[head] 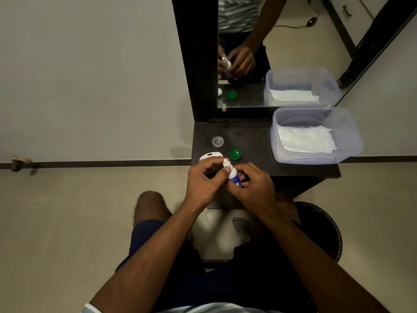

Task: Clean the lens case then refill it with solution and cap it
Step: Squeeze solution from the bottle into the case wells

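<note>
Lens case, a white flat plastic body (209, 156), lies on the dark table (252, 136) just beyond your left hand (204, 180), partly hidden by your knuckles, so you cannot confirm from this view whether its wells are wet or dry. Its green round screw cap (235, 154) sits just beside it to the right, and a clear round cap (218, 141) sits farther back, apart from both. Your right hand (250, 187) grips the small white solution bottle with a blue label (232, 175) around its body, nozzle tilted up and toward the case. Your left fingers are curled at the nozzle, apparently pinching the tip. Keep the bottle steady in the right hand and turn only the tip. Do not touch the nozzle opening with your fingertips. Bring the nozzle over a well before squeezing. The clear plastic tub lined with white tissue (316, 134) stands at the right for wiping.
</note>
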